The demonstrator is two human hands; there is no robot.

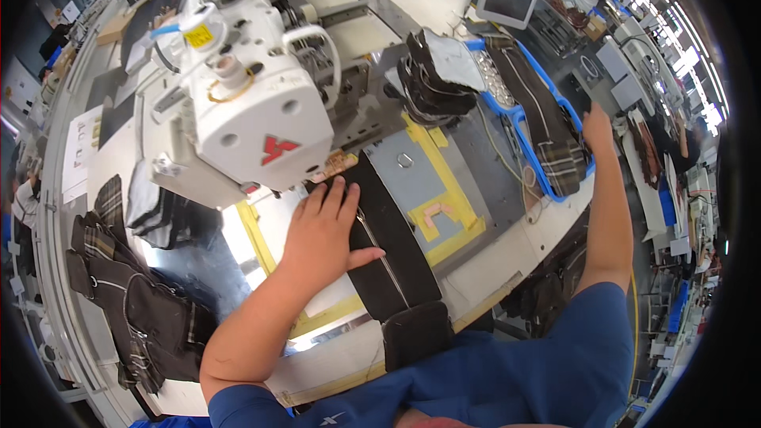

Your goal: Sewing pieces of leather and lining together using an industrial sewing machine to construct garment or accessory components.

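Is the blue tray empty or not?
Not empty: the blue tray holds small metal pieces, and a dark fabric strip lies in or across it.

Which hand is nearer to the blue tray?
Right. The right hand is beside the right edge of the blue tray; the left hand is farther left, on the dark fabric strip.

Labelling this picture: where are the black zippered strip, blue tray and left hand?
Black zippered strip (401, 242), head view: fabric near middle.
Blue tray (520, 130), head view: left wall.
Left hand (320, 235), head view: back.
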